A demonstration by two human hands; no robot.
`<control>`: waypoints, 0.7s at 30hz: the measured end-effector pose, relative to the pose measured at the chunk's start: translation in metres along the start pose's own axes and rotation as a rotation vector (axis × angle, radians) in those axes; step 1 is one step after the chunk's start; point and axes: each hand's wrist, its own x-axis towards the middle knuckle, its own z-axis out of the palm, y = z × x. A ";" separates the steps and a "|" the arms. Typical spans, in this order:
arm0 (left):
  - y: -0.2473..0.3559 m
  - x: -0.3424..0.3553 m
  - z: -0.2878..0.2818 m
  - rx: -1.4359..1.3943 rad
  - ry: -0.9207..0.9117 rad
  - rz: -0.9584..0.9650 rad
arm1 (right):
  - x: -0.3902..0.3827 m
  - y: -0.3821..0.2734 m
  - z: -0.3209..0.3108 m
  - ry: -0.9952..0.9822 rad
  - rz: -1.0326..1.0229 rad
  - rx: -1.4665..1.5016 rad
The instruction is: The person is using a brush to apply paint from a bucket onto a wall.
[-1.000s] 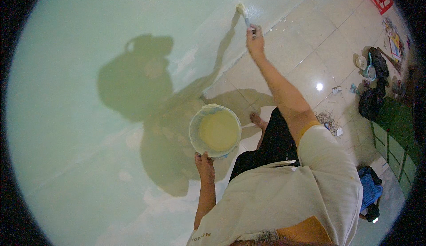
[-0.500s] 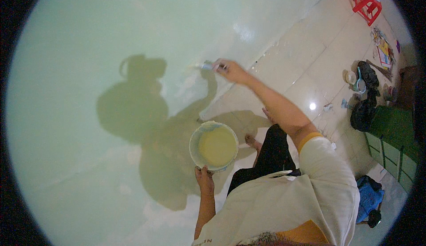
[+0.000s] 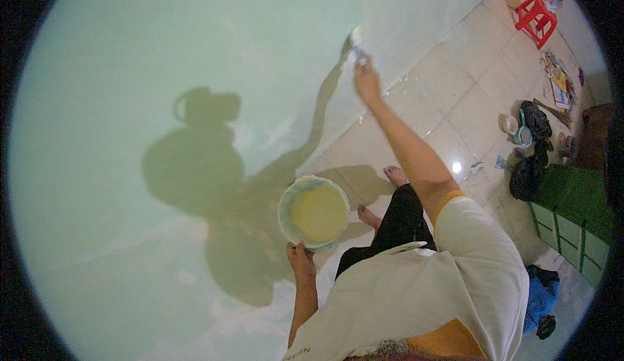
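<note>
One paintbrush (image 3: pixel 355 38), bristles against the pale green wall (image 3: pixel 162 55), gripped in the closed fingers of the right hand (image 3: pixel 366 80) at full arm's reach. One round bucket (image 3: pixel 314 213) of yellowish paint, rim pinched by the left hand (image 3: pixel 300 261). Two bare feet on glossy cream floor tiles (image 3: pixel 448 101). One red stool (image 3: pixel 536 18) far right. One green cabinet (image 3: pixel 572 221) beside dark bags.

pale green wall (image 3: pixel 162 49), yellow paint (image 3: pixel 318 213), red stool (image 3: pixel 536 17)

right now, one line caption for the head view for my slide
Right hand brushes a pale green wall; left hand holds a paint bucket.
</note>
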 end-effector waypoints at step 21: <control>0.005 -0.030 0.017 -0.168 -0.024 0.139 | 0.053 -0.041 -0.107 -0.322 0.067 0.191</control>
